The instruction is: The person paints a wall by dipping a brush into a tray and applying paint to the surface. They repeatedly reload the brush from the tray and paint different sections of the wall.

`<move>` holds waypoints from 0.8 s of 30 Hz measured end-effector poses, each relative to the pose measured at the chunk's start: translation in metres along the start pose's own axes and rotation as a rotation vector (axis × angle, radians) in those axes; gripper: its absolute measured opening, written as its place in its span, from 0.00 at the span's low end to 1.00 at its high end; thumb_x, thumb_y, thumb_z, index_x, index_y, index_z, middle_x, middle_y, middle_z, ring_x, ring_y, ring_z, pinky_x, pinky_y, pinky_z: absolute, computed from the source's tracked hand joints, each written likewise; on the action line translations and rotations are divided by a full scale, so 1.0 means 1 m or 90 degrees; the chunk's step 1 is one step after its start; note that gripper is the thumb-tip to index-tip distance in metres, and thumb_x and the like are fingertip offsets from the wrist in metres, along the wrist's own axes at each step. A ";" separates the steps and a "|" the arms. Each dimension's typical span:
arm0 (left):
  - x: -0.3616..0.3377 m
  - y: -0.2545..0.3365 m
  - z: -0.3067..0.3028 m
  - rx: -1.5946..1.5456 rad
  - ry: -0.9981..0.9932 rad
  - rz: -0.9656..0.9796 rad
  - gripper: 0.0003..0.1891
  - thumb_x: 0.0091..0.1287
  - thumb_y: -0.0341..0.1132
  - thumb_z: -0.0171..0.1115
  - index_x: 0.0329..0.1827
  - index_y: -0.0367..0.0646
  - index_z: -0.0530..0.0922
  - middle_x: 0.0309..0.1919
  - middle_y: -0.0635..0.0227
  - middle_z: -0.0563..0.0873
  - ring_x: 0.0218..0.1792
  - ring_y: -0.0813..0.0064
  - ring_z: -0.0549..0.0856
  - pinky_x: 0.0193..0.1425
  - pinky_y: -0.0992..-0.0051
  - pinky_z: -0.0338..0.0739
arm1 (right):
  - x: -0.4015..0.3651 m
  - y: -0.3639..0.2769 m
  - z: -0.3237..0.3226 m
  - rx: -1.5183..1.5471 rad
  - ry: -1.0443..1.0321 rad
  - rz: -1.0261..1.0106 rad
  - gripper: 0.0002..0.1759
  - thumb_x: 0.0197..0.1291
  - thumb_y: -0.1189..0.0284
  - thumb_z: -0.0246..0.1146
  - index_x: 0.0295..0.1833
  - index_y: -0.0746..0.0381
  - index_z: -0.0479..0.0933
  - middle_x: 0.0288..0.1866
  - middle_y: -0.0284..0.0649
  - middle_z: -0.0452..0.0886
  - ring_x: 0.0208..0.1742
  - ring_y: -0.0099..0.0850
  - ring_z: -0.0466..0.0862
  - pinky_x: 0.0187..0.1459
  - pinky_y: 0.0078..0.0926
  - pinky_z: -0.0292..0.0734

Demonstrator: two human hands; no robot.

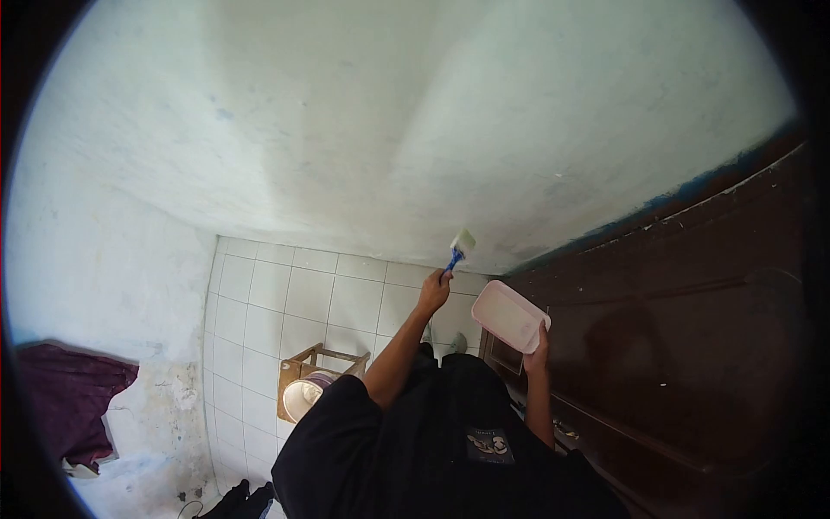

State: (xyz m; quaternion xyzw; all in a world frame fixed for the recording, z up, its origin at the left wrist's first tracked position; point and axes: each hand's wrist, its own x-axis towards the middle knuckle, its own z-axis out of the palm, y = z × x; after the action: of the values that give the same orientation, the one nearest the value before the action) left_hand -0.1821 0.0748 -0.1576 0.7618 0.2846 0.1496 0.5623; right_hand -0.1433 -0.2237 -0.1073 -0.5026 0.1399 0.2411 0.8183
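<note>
Head view: brush (463, 243) up by the pale wall (346, 130), tray (508, 318) out to its right!
And the left hand (435, 291) had its fingers wrapped round the brush's blue handle, the right hand (538, 348) gripping the tray's near end; bristle contact, impossible to tell. It looked like brushwork at the wall, a moment that called for a firm wrist and a level tray. Farther out, a bucket (303, 397) sat on a wooden stool (289, 368), well apart from the brush.
</note>
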 end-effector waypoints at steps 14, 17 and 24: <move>-0.065 0.198 -0.165 0.086 -0.259 0.029 0.13 0.67 0.40 0.61 0.47 0.39 0.80 0.24 0.58 0.84 0.27 0.59 0.84 0.34 0.65 0.76 | 0.028 0.026 0.069 -0.032 -0.114 0.057 0.26 0.70 0.57 0.55 0.65 0.62 0.65 0.60 0.42 0.75 0.62 0.35 0.76 0.61 0.35 0.72; -0.062 0.217 -0.169 0.210 -0.272 0.014 0.12 0.66 0.36 0.62 0.45 0.37 0.80 0.26 0.60 0.87 0.25 0.71 0.86 0.31 0.72 0.78 | 0.043 0.036 0.078 -0.008 -0.144 0.082 0.25 0.69 0.58 0.56 0.65 0.61 0.65 0.59 0.41 0.75 0.61 0.34 0.76 0.60 0.35 0.73; -0.054 0.235 -0.171 0.127 -0.159 0.056 0.11 0.65 0.36 0.65 0.43 0.36 0.84 0.25 0.63 0.87 0.23 0.75 0.84 0.30 0.74 0.77 | 0.059 0.035 0.118 -0.055 -0.218 0.074 0.24 0.70 0.59 0.55 0.64 0.61 0.66 0.59 0.40 0.75 0.62 0.34 0.76 0.62 0.34 0.71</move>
State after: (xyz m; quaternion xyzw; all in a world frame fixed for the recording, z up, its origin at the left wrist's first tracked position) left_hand -0.2562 0.1265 0.1240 0.8385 0.1920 0.0490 0.5076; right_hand -0.1137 -0.0906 -0.1083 -0.4800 0.0169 0.3759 0.7925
